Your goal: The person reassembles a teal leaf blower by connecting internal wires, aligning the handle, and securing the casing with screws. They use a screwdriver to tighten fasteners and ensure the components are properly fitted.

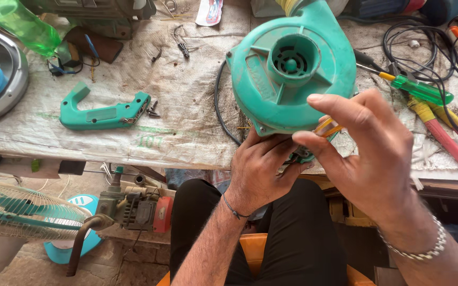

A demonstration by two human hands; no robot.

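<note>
The left hand point(263, 167) reaches up toward 12 o'clock from a bare forearm with a thin wrist cord, fingers curled in a closed grip, while the right hand point(369, 153), at 3 o'clock, pinches thumb to forefinger, wrist braceleted.

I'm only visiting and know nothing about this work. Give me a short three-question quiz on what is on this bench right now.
1. True or false: the left hand grips the green blower housing from below.
2. What does the right hand pinch? A) a yellow-handled tool B) a green bottle C) a black cable
3. What lies alone on the sacking, left of the housing?

Key: 1 true. 2 A. 3 the green handle piece.
</note>
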